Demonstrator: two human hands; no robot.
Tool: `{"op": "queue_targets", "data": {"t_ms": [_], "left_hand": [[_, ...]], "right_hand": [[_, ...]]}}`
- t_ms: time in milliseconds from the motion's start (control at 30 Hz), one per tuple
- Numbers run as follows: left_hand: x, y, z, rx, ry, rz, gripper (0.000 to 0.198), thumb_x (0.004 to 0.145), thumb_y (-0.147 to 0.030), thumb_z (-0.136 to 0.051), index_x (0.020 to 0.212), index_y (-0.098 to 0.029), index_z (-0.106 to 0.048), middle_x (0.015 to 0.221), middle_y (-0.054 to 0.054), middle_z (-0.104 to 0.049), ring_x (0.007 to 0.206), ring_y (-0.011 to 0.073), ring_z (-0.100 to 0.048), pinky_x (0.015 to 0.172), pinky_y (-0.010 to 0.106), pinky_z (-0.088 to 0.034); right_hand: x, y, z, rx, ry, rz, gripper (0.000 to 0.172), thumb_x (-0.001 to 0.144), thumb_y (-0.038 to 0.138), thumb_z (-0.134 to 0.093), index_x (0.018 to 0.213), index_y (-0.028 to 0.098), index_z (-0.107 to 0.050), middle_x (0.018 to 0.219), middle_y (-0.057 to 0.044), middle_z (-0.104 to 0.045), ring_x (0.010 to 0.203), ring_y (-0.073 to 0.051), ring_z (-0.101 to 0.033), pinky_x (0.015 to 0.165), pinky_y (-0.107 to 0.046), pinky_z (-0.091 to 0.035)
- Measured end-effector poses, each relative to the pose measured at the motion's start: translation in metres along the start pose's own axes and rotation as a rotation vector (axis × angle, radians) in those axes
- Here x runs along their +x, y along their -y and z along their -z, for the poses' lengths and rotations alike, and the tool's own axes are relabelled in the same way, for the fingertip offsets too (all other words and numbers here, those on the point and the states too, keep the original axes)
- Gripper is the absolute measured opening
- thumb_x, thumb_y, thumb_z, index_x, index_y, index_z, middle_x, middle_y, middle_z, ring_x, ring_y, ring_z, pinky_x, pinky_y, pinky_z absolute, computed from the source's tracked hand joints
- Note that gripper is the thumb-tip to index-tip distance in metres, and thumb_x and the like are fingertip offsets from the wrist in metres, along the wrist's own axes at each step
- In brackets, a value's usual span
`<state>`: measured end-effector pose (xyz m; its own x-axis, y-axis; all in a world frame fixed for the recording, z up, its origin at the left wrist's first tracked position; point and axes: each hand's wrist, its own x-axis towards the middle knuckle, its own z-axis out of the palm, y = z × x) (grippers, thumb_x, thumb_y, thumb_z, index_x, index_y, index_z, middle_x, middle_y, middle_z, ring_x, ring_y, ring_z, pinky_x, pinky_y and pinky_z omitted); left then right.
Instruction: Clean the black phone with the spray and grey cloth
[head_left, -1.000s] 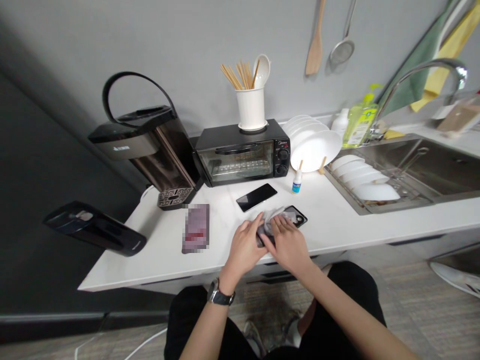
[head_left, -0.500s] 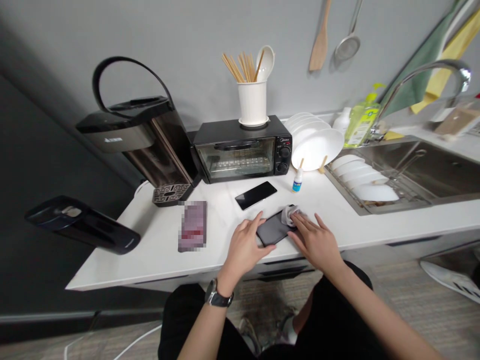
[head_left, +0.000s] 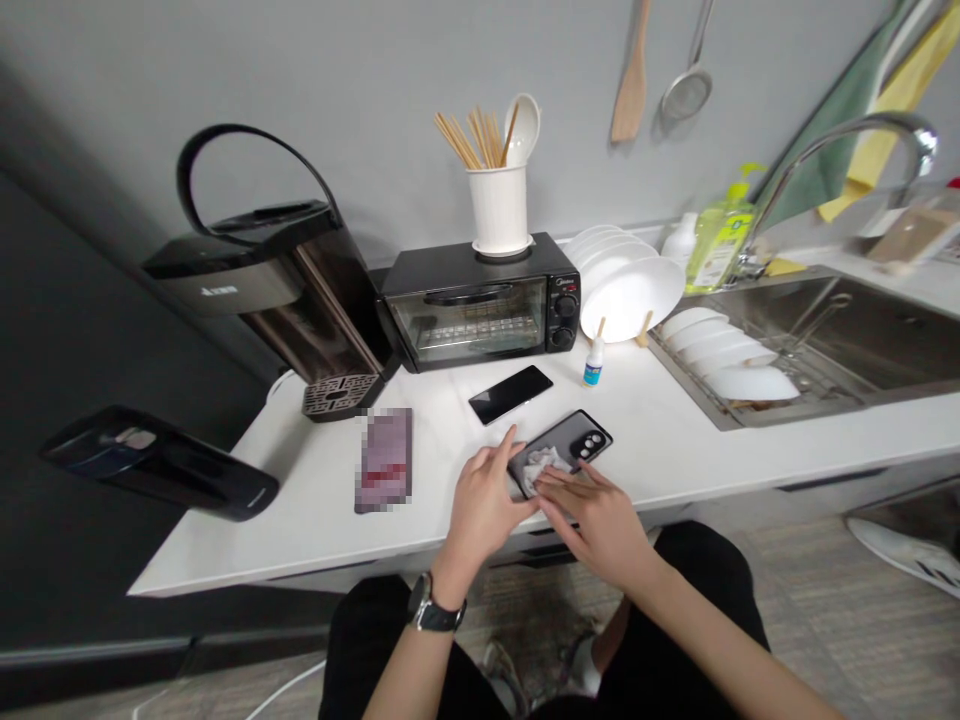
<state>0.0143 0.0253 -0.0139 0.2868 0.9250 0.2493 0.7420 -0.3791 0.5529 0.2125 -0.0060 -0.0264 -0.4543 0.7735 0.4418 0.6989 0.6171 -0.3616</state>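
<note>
A dark grey phone case (head_left: 568, 435) with round camera cutouts lies on the white counter. My left hand (head_left: 484, 500) grips its left end between thumb and fingers. Under the fingertips of my right hand (head_left: 600, 520), a crumpled whitish wipe (head_left: 541, 464) is pressed on the left part of the case. A phone (head_left: 511, 394), black screen up, rests just behind the case. Farther back to the right stands a small white bottle (head_left: 592, 365) with a blue label.
A toaster oven (head_left: 480, 310) bearing a white utensil holder (head_left: 501, 210) backs the counter (head_left: 300, 535). To the left are a water dispenser (head_left: 300, 290), a dark cylindrical appliance (head_left: 161, 465) and a blurred-out purple packet (head_left: 385, 455). Plates (head_left: 637, 295) and a sink (head_left: 892, 330) occupy the right.
My right hand has slid the wipe leftward along the case, from the camera end to the end by my left hand. The camera cutouts now show. My left hand keeps its grip.
</note>
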Motion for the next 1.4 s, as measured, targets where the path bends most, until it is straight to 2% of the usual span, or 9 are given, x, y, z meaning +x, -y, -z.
{"op": "queue_targets", "data": {"t_ms": [133,300,500,667,867,1067,1167,1267,1400], "left_hand": [[0.002,-0.004,-0.003,-0.014,-0.026,-0.014,0.107,0.076,-0.037,-0.089,0.162,-0.033,-0.026,0.140,0.003,-0.068,0.121,0.0303,-0.059,0.106,0.048,-0.048],[0.005,-0.006,-0.003,-0.031,-0.037,-0.041,0.099,0.074,-0.034,-0.090,0.157,-0.032,-0.036,0.138,0.003,-0.069,0.121,0.0282,-0.059,0.107,0.046,-0.049],[0.004,-0.003,-0.001,-0.021,-0.012,-0.037,0.085,0.080,-0.023,-0.079,0.155,-0.027,-0.041,0.135,0.006,-0.070,0.121,0.0287,-0.060,0.106,0.045,-0.049],[0.001,0.000,0.002,-0.034,0.005,-0.049,0.081,0.083,-0.011,-0.068,0.157,-0.027,-0.039,0.137,0.008,-0.068,0.122,0.0270,-0.060,0.106,0.043,-0.049],[0.003,-0.005,-0.002,-0.038,-0.008,-0.043,0.094,0.077,-0.035,-0.088,0.156,-0.030,-0.039,0.139,0.005,-0.067,0.124,0.0302,-0.058,0.108,0.047,-0.048],[0.006,-0.006,-0.003,-0.054,-0.015,-0.062,0.095,0.074,-0.033,-0.091,0.155,-0.032,-0.040,0.139,0.003,-0.067,0.125,0.0287,-0.058,0.109,0.046,-0.048],[0.006,-0.006,-0.002,-0.065,-0.011,-0.068,0.092,0.075,-0.033,-0.089,0.154,-0.031,-0.042,0.138,0.003,-0.067,0.124,0.0282,-0.058,0.109,0.045,-0.048],[0.004,-0.003,0.000,-0.070,-0.006,-0.070,0.081,0.081,-0.023,-0.080,0.153,-0.028,-0.044,0.137,0.006,-0.066,0.121,0.0283,-0.058,0.107,0.045,-0.049],[-0.002,0.002,0.002,-0.050,0.000,-0.079,0.080,0.084,-0.006,-0.061,0.158,-0.027,-0.039,0.136,0.008,-0.067,0.117,0.0269,-0.058,0.104,0.044,-0.049]], "right_hand": [[-0.006,-0.037,0.018,-0.180,-0.046,-0.067,0.032,0.108,0.032,-0.050,0.133,0.021,-0.067,0.134,-0.009,-0.073,0.128,-0.026,-0.067,0.118,-0.051,-0.041],[0.006,-0.058,0.019,-0.333,-0.107,-0.176,0.036,0.109,0.035,-0.048,0.134,0.017,-0.065,0.135,-0.013,-0.072,0.125,-0.029,-0.068,0.118,-0.055,-0.039],[0.033,-0.003,-0.012,-0.182,-0.061,-0.125,0.032,0.109,0.031,-0.045,0.120,0.014,-0.069,0.123,-0.014,-0.076,0.117,-0.028,-0.071,0.113,-0.049,-0.047],[0.020,0.027,-0.014,-0.027,0.004,-0.030,0.030,0.107,0.033,-0.050,0.122,0.016,-0.069,0.126,-0.013,-0.076,0.118,-0.026,-0.071,0.112,-0.046,-0.049],[-0.011,-0.026,0.014,-0.155,-0.023,-0.048,0.032,0.108,0.034,-0.049,0.131,0.021,-0.066,0.131,-0.009,-0.074,0.127,-0.025,-0.067,0.117,-0.050,-0.043],[0.001,-0.066,0.020,-0.362,-0.104,-0.154,0.039,0.108,0.039,-0.049,0.137,0.016,-0.064,0.136,-0.014,-0.071,0.129,-0.031,-0.066,0.117,-0.057,-0.041],[0.021,-0.047,0.007,-0.336,-0.121,-0.190,0.038,0.108,0.034,-0.048,0.132,0.012,-0.066,0.134,-0.017,-0.071,0.130,-0.032,-0.064,0.113,-0.053,-0.045],[0.035,-0.006,-0.009,-0.219,-0.071,-0.151,0.030,0.106,0.024,-0.045,0.117,0.013,-0.071,0.121,-0.014,-0.077,0.115,-0.027,-0.071,0.108,-0.044,-0.050],[0.029,0.034,-0.017,-0.067,0.009,-0.049,0.029,0.106,0.026,-0.047,0.119,0.014,-0.070,0.122,-0.013,-0.076,0.114,-0.026,-0.071,0.111,-0.043,-0.049]]}}
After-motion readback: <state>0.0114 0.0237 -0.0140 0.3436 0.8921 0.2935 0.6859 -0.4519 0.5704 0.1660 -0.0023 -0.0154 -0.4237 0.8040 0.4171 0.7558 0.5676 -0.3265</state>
